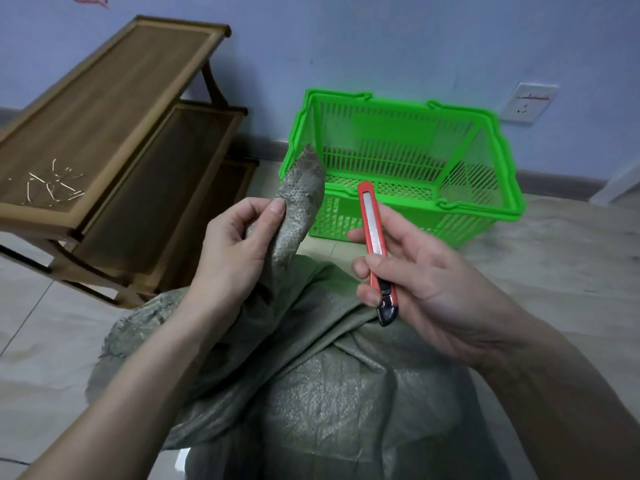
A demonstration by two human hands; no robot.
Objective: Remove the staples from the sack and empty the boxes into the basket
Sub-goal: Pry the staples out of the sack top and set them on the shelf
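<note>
Grey-green woven sack (311,386) — corner pinched upright by left hand (239,251); right hand (412,278) grips red knife (375,251) — basket (498,150) behind.

left hand (232,251): bare, short nails | right hand (426,282): bare | forearms: bare to frame edge

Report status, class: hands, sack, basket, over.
Left hand pinches sack corner. Right hand holds cutter. Basket empty, nothing blocking. Staples on shelf.
</note>
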